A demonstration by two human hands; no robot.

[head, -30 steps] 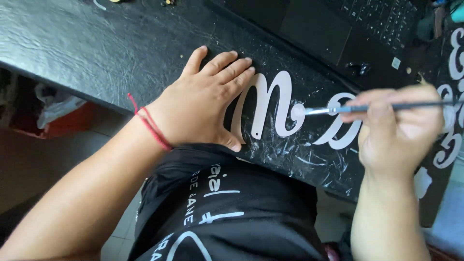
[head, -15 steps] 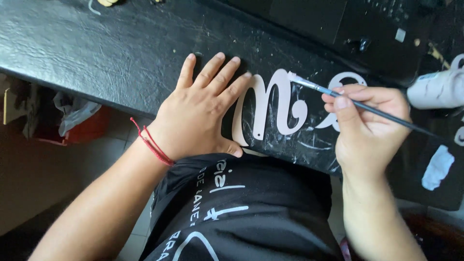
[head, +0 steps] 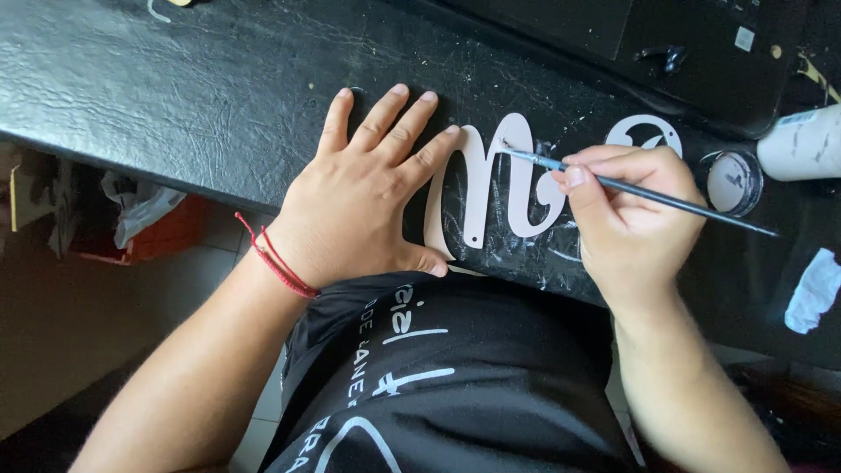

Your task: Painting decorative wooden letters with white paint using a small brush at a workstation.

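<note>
A white cut-out script word (head: 517, 188) lies flat on black. A thin dark brush (head: 631, 188) touches its top, tilted.

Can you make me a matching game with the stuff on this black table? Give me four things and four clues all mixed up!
Things:
1. left hand
2. paintbrush
3. white cut-out letters
4. small round lid

Clues:
A. held in the right hand, tip on a letter
B. pressed flat, fingers spread
C. lying on the black table
D. between the right hand and the white bottle

Pairs: 1-B, 2-A, 3-C, 4-D
</note>
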